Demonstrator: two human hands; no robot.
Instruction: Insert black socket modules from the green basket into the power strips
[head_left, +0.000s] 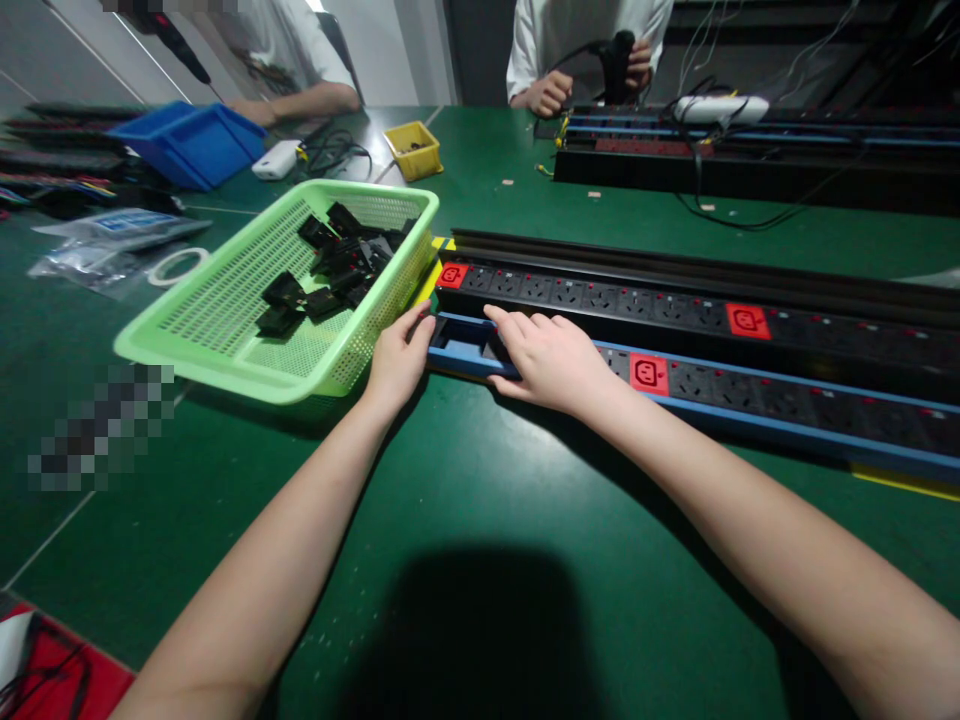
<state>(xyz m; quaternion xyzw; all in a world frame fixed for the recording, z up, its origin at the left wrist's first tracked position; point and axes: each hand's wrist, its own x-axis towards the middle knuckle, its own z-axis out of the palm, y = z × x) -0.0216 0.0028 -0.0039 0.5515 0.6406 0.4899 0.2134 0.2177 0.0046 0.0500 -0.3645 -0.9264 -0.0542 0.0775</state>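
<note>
A long blue-framed power strip (750, 400) lies across the green table, with black socket modules and a red one (649, 373) seated in it. My right hand (551, 360) rests palm-down over the strip's open left end, fingers bent onto a black module there. Fingers together, my left hand (401, 355) presses the strip's left end cap, beside the green basket (225, 335). That basket holds several loose black socket modules (330, 270). A second, black power strip (675, 305) lies just behind the blue one.
At the far left stand a blue bin (191, 145), a yellow box (414, 150), a white adapter (276, 160), a tape ring (176, 265) and plastic bags. Two other people work at the table's far side; one's hands hold a black tool (616, 62) above more strips.
</note>
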